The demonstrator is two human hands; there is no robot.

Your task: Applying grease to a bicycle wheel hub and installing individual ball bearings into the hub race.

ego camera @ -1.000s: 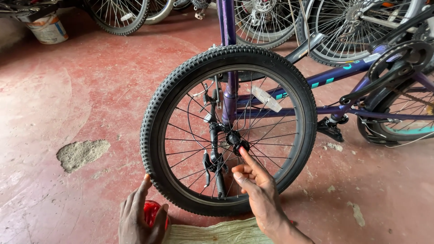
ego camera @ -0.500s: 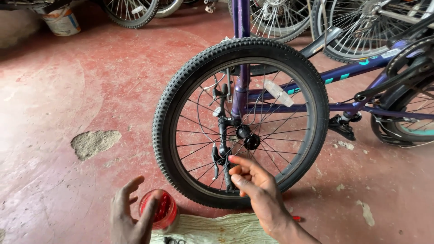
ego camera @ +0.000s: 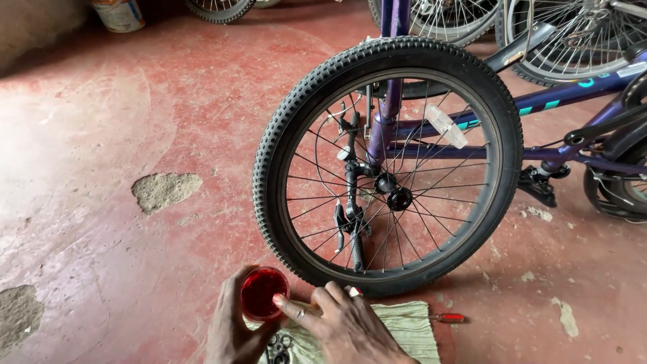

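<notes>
my left hand [ego camera: 232,330]: at 6 o'clock of the view, fingers curled round a small red cup [ego camera: 264,292], gripping it. my right hand [ego camera: 340,323]: palm down just beside it, index fingertip on the cup's rim, holding nothing that i can make out. cup: round, translucent red, upright, mouth up, on the red floor [ego camera: 135,121] by a green cloth [ego camera: 411,323]. bicycle wheel [ego camera: 387,165]: upright at 12 o'clock of the cup, axle pointing toward me.
</notes>
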